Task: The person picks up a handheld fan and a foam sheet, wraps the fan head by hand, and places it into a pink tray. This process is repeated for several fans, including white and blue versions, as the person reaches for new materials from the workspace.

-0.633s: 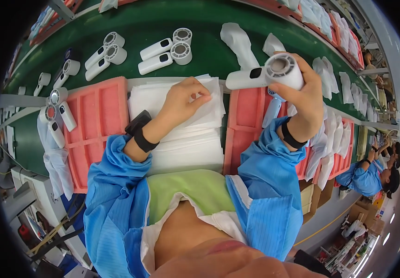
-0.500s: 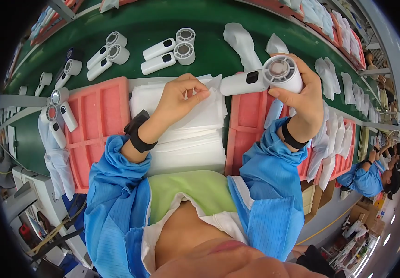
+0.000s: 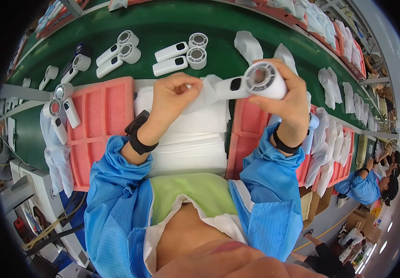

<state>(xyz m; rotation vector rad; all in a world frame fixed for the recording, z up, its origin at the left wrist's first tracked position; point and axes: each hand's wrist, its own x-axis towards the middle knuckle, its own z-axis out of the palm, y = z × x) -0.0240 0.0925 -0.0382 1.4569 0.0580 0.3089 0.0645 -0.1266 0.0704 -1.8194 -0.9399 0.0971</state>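
From my station I see a green work surface [image 3: 218, 23] carrying white handheld fans [image 3: 170, 66] toward the left, some in pairs, and white pouches [image 3: 247, 47] lying toward the right.

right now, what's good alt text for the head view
The right hand holds a white, round-headed plastic fan, its handle meeting thin translucent wrapping held by the left hand, above stacked thin white sheets between pink compartmented trays.
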